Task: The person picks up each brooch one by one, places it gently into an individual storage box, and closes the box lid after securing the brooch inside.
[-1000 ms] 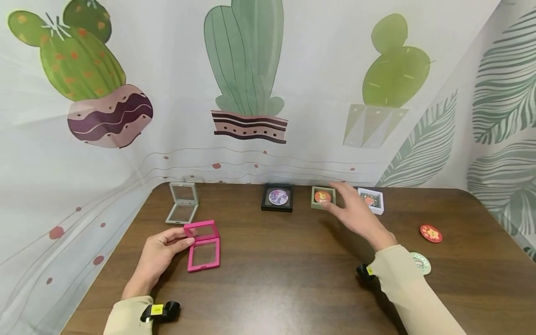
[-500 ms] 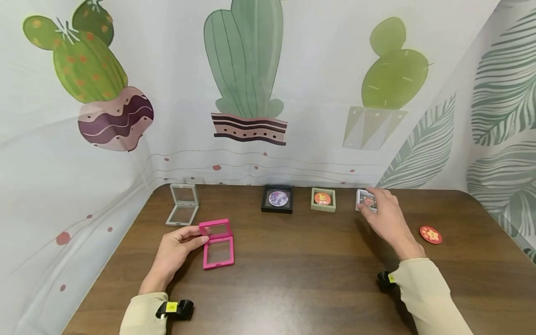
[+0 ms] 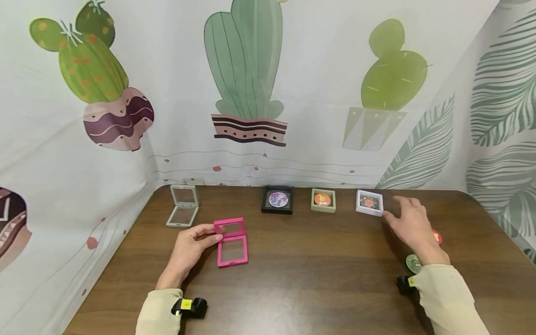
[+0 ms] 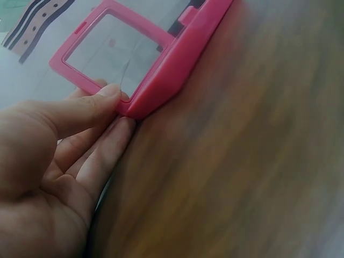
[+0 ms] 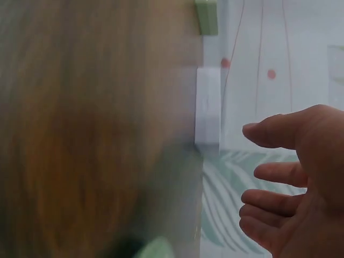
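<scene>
Right, the left hand pinched the pink case at its left side, near the hinge: thumb on one face, fingers behind. The case stood open, one panel tilted up, the other angled toward the wearer; I couldn't tell whether its lower edge touched the table. The right hand held nothing, thumb and fingers loosely spread, its thumb just beside the white case. They looked apart in the right wrist view.

Near that hand lay the red disc, mostly hidden behind it, and the green disc, partly under the sleeve. Along the back stood the black case and pale green case, each showing a disc; the grey case sat open at left.

Handling, in my judgement: the left pinch was best kept light and on the pink rim, off the clear window, without squeezing the panels together. The right thumb needed clearance so it wouldn't nudge the white case, and the sleeve needed lifting so it wouldn't drag the green disc.
</scene>
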Demonstrator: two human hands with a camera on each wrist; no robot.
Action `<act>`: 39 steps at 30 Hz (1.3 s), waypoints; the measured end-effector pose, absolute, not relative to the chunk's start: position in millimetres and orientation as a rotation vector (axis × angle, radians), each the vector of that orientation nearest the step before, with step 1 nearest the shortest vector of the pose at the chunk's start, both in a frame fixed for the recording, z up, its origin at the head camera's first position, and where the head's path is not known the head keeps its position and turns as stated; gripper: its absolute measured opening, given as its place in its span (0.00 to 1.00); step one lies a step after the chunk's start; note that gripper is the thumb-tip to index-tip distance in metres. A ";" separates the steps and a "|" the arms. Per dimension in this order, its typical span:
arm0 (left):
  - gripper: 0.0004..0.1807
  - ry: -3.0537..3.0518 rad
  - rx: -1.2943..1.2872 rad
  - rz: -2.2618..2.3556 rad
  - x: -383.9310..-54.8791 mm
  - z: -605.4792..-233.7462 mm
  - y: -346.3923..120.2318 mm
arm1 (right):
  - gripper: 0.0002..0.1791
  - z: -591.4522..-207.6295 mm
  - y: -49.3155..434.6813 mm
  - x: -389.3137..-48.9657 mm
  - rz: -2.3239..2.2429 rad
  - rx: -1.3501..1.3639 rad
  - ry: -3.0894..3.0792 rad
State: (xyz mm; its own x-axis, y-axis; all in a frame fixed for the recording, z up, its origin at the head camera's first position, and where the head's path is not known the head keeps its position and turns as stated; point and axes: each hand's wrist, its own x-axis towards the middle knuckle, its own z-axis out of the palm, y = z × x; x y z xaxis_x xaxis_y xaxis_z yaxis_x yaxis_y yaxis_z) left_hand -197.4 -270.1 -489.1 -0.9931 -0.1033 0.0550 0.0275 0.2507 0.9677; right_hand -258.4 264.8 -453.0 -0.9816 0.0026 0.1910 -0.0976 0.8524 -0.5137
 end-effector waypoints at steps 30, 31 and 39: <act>0.11 -2.363 -0.024 -1.893 -219.9 -493.4 -211.1 | 0.41 -450.8 332.0 -245.3 0.703 -0.279 -3.132; 0.11 -2.360 -0.029 -1.897 -220.6 -493.6 -209.8 | 0.41 -450.0 332.9 -245.5 0.697 -0.282 -3.142; 0.10 -2.373 -0.033 -1.871 -223.8 -494.4 -196.7 | 0.40 -446.0 340.2 -247.5 0.730 -0.363 -3.226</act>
State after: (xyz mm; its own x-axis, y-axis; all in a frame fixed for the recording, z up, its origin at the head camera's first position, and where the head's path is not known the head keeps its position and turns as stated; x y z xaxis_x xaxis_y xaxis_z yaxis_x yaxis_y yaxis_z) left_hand -223.8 -196.7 -494.4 -0.9926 -0.0567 0.1075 0.0913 0.2357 0.9675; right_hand -247.5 340.2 -446.0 -0.9591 0.1693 -0.2267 0.2504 0.8809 -0.4016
